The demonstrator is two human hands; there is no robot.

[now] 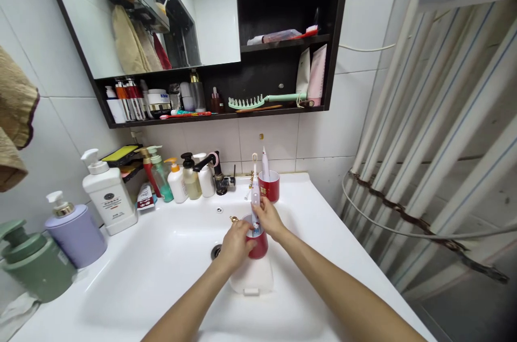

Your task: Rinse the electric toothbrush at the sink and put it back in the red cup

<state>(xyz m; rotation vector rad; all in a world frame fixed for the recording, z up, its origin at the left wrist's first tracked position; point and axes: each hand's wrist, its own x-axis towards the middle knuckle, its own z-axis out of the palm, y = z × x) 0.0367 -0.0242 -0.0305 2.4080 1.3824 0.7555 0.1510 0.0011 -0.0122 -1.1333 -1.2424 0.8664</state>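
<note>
My left hand (235,246) is closed round the left side of a red cup (259,248), which has a gold handle and is held over the sink. In my right hand (270,218), the fingers grip a pale pink electric toothbrush (256,191) with a cartoon figure low on its handle. The brush stands upright, head up, its lower end inside the cup. Beneath the cup a whitish translucent case (252,276) lies in the sink. Just behind, a second red cup (273,191) stands on the sink's back ledge and holds another pale toothbrush (265,163).
A black faucet (220,178) rises behind the white sink (161,256). Several pump bottles line the left side, among them a purple one (76,237). Above hangs a dark cabinet (283,74) with a green hairbrush (246,103). White pipes (428,116) run along the right.
</note>
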